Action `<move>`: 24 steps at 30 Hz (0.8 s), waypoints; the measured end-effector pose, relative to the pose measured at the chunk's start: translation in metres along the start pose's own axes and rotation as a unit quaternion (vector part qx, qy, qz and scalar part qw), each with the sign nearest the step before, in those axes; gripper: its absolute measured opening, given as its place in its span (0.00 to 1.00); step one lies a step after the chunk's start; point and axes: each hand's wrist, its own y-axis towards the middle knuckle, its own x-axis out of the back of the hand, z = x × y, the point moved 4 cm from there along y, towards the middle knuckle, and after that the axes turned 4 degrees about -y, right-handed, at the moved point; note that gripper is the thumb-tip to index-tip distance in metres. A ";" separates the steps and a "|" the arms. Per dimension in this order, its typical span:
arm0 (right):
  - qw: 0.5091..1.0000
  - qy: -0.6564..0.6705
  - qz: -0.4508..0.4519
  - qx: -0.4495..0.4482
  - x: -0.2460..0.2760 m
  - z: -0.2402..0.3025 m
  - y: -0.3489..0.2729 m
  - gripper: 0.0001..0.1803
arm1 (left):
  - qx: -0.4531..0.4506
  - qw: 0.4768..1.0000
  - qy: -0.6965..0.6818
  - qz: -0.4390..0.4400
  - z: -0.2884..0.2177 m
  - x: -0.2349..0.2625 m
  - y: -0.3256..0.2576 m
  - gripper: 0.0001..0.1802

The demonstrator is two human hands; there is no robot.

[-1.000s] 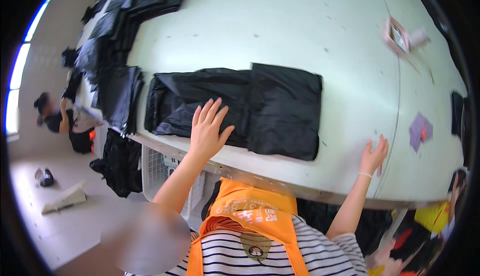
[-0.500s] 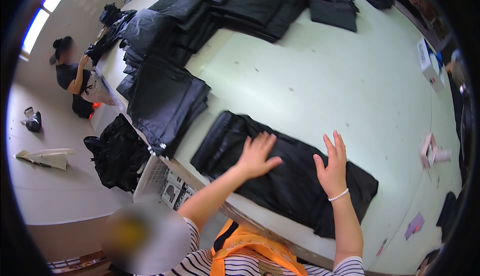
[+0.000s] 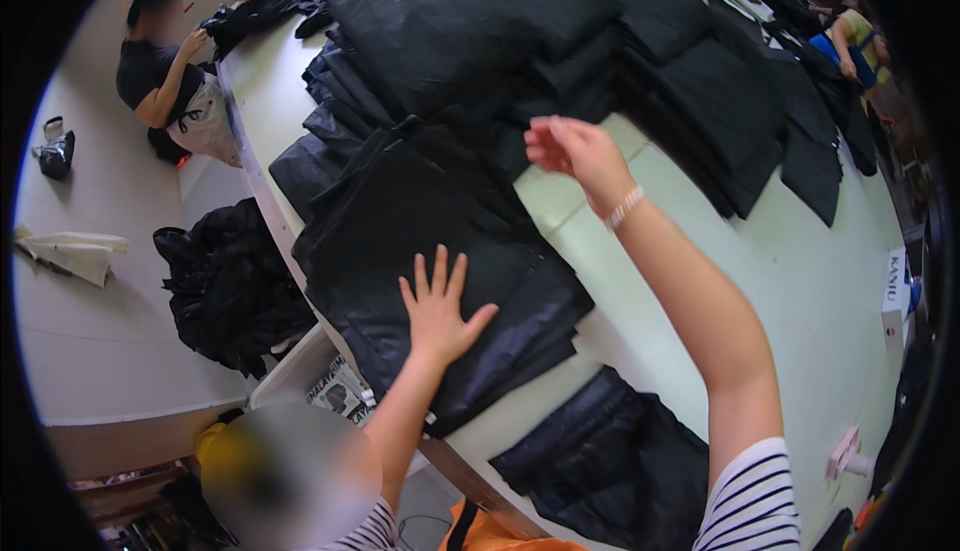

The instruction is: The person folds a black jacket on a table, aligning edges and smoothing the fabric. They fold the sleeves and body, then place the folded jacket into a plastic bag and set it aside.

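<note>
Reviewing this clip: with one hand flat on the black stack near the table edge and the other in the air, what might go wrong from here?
1. The stack of black fabric under the left hand overhangs the table edge; a push might slide layers off.
2. The right hand hovers, so only one palm steadies the slippery-looking layers, which could shift.
3. The folded black piece nearest the person also lies at the edge and could get knocked off.

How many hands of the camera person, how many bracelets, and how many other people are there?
Own hands: 2 (left hand, right hand)
Bracelet: 1
Other people: 2 (person at upper left, person at upper right)
Total: 5
</note>
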 end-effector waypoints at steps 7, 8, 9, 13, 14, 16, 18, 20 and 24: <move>0.985 0.034 -0.145 -0.090 -0.068 0.006 0.135 0.24 | 0.006 1.000 -0.025 0.007 0.002 0.002 0.003 0.45; 0.979 0.026 -0.178 -0.094 -0.070 0.013 0.136 0.23 | 0.004 1.000 -0.025 0.006 0.003 0.003 0.004 0.45; 0.975 0.082 -0.193 -0.071 -0.076 0.021 0.134 0.24 | 0.005 1.000 -0.028 0.005 0.003 0.004 0.002 0.45; 0.940 0.254 -0.226 -0.008 -0.062 0.050 0.128 0.18 | -0.005 0.998 -0.060 0.011 0.003 0.007 0.005 0.44; 0.940 0.287 -0.183 0.011 -0.059 0.057 0.114 0.17 | 0.000 0.996 -0.093 0.012 0.007 0.010 0.003 0.41; 0.943 0.322 -0.080 0.029 -0.055 0.082 0.054 0.13 | -0.004 0.970 -0.241 -0.029 0.021 0.008 0.005 0.34; 0.934 0.356 -0.019 0.008 -0.028 0.092 -0.049 0.12 | 0.035 0.728 -0.683 0.048 -0.008 0.012 0.015 0.39; 0.920 0.386 -0.053 -0.034 0.006 0.077 -0.152 0.16 | -0.069 0.212 -0.943 0.246 -0.055 0.024 0.015 0.49; 0.916 0.335 -0.219 -0.040 0.081 0.028 -0.363 0.29 | 0.136 0.102 -0.941 0.294 -0.125 0.025 -0.065 0.50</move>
